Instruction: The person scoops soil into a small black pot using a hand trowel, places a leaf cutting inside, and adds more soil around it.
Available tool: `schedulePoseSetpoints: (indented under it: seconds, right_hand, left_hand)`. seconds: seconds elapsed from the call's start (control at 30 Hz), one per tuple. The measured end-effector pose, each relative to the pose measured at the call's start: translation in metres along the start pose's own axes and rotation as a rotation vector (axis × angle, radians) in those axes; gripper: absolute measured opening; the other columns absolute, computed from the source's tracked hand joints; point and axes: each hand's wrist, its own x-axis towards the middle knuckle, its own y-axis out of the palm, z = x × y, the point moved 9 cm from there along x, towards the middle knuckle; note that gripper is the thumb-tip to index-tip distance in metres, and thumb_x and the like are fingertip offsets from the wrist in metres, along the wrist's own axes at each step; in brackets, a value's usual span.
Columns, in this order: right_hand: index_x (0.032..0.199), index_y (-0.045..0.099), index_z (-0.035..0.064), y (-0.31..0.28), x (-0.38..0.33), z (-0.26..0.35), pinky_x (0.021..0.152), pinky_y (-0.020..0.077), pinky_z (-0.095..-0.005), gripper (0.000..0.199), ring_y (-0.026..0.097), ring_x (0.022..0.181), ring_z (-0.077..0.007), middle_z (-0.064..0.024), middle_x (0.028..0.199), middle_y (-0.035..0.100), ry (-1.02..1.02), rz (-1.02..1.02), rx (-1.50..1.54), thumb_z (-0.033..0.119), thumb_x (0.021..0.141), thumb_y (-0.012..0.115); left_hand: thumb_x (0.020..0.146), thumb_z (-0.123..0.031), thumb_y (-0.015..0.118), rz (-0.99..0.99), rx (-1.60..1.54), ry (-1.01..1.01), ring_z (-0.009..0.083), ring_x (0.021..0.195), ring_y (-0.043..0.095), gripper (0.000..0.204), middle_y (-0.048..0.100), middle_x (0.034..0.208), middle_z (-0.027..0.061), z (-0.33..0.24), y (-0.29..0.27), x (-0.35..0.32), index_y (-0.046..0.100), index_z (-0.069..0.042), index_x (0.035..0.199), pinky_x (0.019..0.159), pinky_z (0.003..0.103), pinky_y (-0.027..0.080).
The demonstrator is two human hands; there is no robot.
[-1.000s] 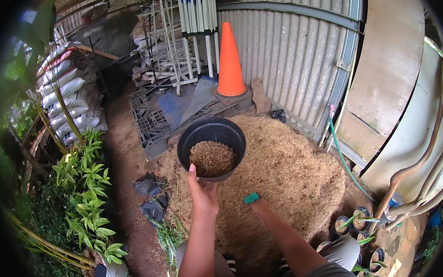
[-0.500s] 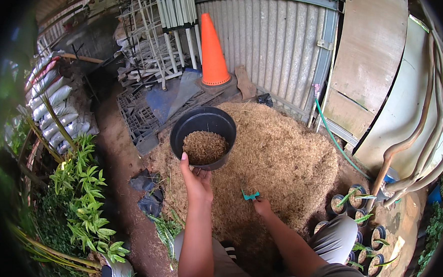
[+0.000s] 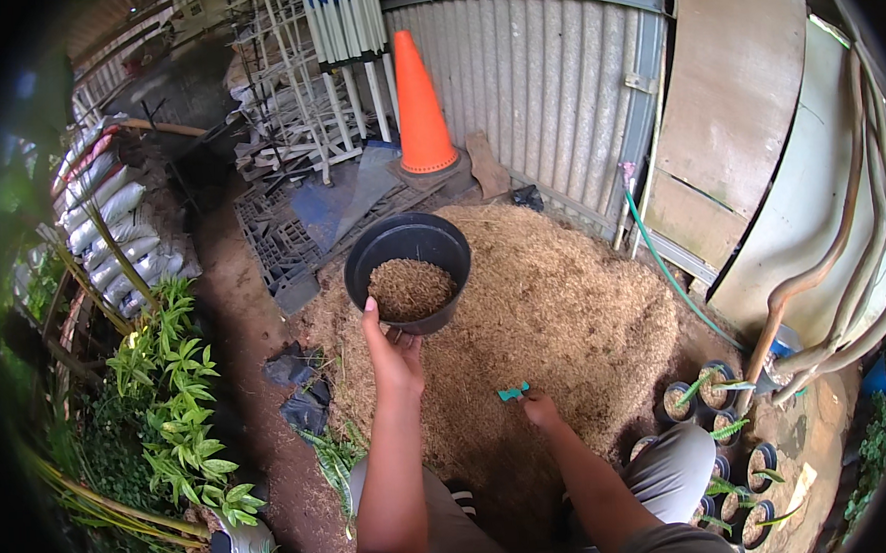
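Observation:
My left hand (image 3: 395, 351) grips the near rim of a black plastic pot (image 3: 408, 269), holding it tilted over a big heap of brown husk (image 3: 556, 321). The pot is partly filled with the same brown husk. My right hand (image 3: 540, 409) rests low on the heap and holds a small teal tool (image 3: 513, 392), of which only the handle end shows. The two hands are about a hand's width apart. My knees in grey trousers (image 3: 673, 460) show below.
Several small black pots with green seedlings (image 3: 721, 412) stand at the right by my knee. An orange cone (image 3: 422, 107), a corrugated metal wall (image 3: 553, 80), a green hose (image 3: 663, 265), dark crates (image 3: 281, 245), stacked sacks (image 3: 110, 234) and leafy plants (image 3: 178, 390) surround the heap.
The view has shifted, so pot and heap sit lower and more central. My left hand keeps hold of the pot. My right hand with the teal tool has dropped lower onto the heap.

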Motion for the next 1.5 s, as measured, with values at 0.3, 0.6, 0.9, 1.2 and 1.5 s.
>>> schedulePoseSetpoints:
  seconds: [0.3,0.6,0.9,1.2,1.5]
  right_hand:
    - [0.113,0.072,0.005,-0.162,-0.026,0.193,0.043,0.0394,-0.0303,0.04,0.043,0.043,-0.0135,-0.0027,0.061,0.054,-0.064,0.08,0.033,0.041,0.099,0.061]
    - [0.102,0.07,0.0054,-0.256,-0.057,0.221,0.04,0.0324,-0.0269,0.034,0.04,0.046,-0.0087,0.0014,0.06,0.048,-0.042,0.116,0.113,0.038,0.098,0.062]
    - [0.098,0.072,0.0077,-0.265,-0.05,0.212,0.039,0.033,-0.0261,0.03,0.042,0.043,-0.008,0.0013,0.059,0.05,-0.065,0.189,0.013,0.037,0.096,0.065]
    - [0.096,0.074,0.0081,-0.261,-0.06,0.208,0.038,0.0331,-0.0261,0.034,0.043,0.042,-0.0082,-0.0004,0.059,0.053,-0.057,0.299,-0.037,0.041,0.091,0.07]
    - [0.094,0.075,0.0081,-0.251,-0.066,0.212,0.038,0.0331,-0.0257,0.035,0.043,0.041,-0.0084,-0.0015,0.061,0.055,-0.057,0.347,-0.091,0.043,0.09,0.072]
  left_hand:
    - [0.081,-0.073,0.062,0.058,0.109,-0.062,0.0362,0.138,0.036,0.107,0.031,0.15,0.0244,0.027,-0.006,0.005,0.017,-0.012,0.156,0.113,0.046,0.029]
    - [0.083,-0.074,0.059,0.118,0.266,-0.262,0.0322,0.129,0.048,0.104,0.039,0.146,0.0225,0.081,-0.003,-0.027,0.019,-0.014,0.157,0.111,0.044,0.032]
    - [0.086,-0.071,0.057,0.135,0.44,-0.425,0.0241,0.125,0.052,0.09,0.052,0.14,0.0138,0.149,-0.004,-0.055,0.037,-0.012,0.15,0.102,0.04,0.038]
    - [0.088,-0.067,0.058,0.262,0.464,-0.492,0.0312,0.138,0.041,0.092,0.04,0.151,0.0144,0.189,-0.01,-0.046,0.026,-0.012,0.155,0.115,0.049,0.029]
    - [0.087,-0.064,0.061,0.241,0.497,-0.407,0.0294,0.127,0.049,0.094,0.046,0.14,0.0168,0.186,-0.008,-0.047,0.025,-0.005,0.151,0.106,0.044,0.037]
